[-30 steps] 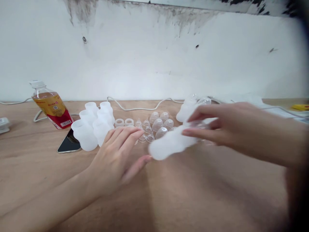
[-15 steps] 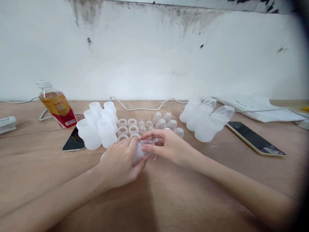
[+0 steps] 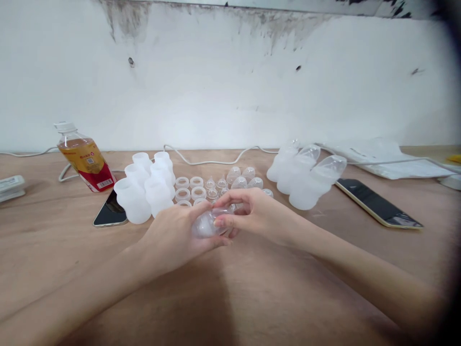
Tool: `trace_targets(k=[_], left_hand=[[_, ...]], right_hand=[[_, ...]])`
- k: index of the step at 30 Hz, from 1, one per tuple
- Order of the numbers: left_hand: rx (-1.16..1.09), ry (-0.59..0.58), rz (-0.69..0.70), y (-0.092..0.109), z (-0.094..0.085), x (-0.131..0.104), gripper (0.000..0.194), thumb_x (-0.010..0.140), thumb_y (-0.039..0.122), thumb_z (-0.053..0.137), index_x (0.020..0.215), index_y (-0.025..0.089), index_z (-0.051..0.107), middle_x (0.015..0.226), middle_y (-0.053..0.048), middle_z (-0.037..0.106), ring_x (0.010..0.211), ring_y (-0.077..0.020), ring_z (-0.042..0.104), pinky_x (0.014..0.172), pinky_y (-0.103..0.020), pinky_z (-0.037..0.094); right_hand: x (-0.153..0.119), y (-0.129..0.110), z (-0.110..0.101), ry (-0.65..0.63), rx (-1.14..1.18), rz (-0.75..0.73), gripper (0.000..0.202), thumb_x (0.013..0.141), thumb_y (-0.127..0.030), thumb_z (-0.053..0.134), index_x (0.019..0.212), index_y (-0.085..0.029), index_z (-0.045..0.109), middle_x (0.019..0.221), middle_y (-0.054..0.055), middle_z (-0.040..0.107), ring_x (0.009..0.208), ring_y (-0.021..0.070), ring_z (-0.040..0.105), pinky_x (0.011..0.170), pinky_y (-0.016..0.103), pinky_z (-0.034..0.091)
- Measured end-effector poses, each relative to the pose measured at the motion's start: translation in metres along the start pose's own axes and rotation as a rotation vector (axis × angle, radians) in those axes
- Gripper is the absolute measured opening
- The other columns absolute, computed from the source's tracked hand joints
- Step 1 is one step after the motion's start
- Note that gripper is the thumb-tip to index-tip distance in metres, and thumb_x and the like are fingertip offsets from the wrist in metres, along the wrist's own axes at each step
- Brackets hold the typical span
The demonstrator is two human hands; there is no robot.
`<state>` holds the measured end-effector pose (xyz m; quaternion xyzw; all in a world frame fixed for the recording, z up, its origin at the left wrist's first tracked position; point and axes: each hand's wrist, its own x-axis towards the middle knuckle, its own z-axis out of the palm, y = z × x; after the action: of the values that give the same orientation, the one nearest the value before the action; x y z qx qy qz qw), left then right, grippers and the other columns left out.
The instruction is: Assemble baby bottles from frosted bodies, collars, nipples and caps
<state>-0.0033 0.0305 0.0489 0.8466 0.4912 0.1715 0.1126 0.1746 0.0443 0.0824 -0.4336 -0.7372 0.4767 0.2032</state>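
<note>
Between my hands, low over the front of the table, lies a baby bottle (image 3: 208, 225) on its side, its clear cap pointing right. My left hand (image 3: 176, 230) is wrapped round the bottle's body and hides much of it. The fingers and thumb of my right hand (image 3: 248, 211) close on the clear cap. Just beyond my hands are white rings (image 3: 183, 194), clear teats (image 3: 211, 183) and clear domed caps (image 3: 239, 183), set in rows. Several white bottle bodies (image 3: 134, 199) stand upright to the left. Capped bottles (image 3: 304, 192) stand to the right.
A drink bottle (image 3: 90, 163) leans at the left, near a dark phone (image 3: 110, 211). Another phone (image 3: 378, 204) lies at the right. A white cable (image 3: 212, 162) runs along the wall, and a white plastic bag (image 3: 389, 161) lies at the back right.
My left hand has loosened and shifted slightly left and down on the bottle, so more of its clear cap shows. My right hand stays on the cap.
</note>
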Motion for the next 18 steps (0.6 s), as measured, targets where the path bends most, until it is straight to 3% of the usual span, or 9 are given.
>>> trace_targets(k=[6, 10, 14, 18], left_hand=[[-0.113, -0.067, 0.103, 0.003, -0.004, -0.001, 0.029, 0.08, 0.043, 0.045, 0.096, 0.019, 0.05, 0.074, -0.002, 0.061, 0.063, -0.0174, 0.059, 0.055, -0.027, 0.041], [-0.155, -0.1, 0.104, 0.002, -0.004, 0.0, 0.034, 0.08, 0.043, 0.046, 0.106, 0.021, 0.045, 0.071, 0.001, 0.06, 0.058, -0.0164, 0.057, 0.052, -0.025, 0.038], [-0.139, -0.043, 0.007, -0.005, -0.004, 0.002, 0.049, 0.076, 0.054, 0.046, 0.114, 0.024, 0.04, 0.065, 0.003, 0.058, 0.056, -0.0169, 0.055, 0.051, -0.025, 0.037], [-0.148, -0.011, -0.026, -0.004, -0.006, 0.001, 0.047, 0.076, 0.053, 0.047, 0.11, 0.021, 0.04, 0.069, 0.001, 0.058, 0.06, -0.0175, 0.055, 0.053, -0.027, 0.039]], right_hand=[[0.0, -0.003, -0.003, 0.024, -0.069, 0.016, 0.03, 0.068, -0.041, 0.061, 0.088, -0.019, 0.056, 0.066, -0.002, 0.06, 0.056, 0.0107, 0.058, 0.058, 0.024, 0.047], [0.001, -0.004, -0.006, -0.019, -0.087, -0.008, 0.03, 0.07, -0.041, 0.059, 0.09, -0.019, 0.056, 0.069, -0.002, 0.06, 0.057, 0.0097, 0.057, 0.058, 0.023, 0.045], [-0.002, 0.001, -0.028, 0.112, -0.446, -0.04, 0.031, 0.067, -0.042, 0.059, 0.09, -0.021, 0.056, 0.085, 0.001, 0.06, 0.06, 0.0111, 0.054, 0.056, 0.025, 0.042], [-0.008, 0.015, -0.049, 0.105, -0.89, 0.087, 0.027, 0.066, -0.037, 0.059, 0.084, -0.018, 0.053, 0.078, 0.004, 0.057, 0.065, 0.0174, 0.054, 0.055, 0.027, 0.039]])
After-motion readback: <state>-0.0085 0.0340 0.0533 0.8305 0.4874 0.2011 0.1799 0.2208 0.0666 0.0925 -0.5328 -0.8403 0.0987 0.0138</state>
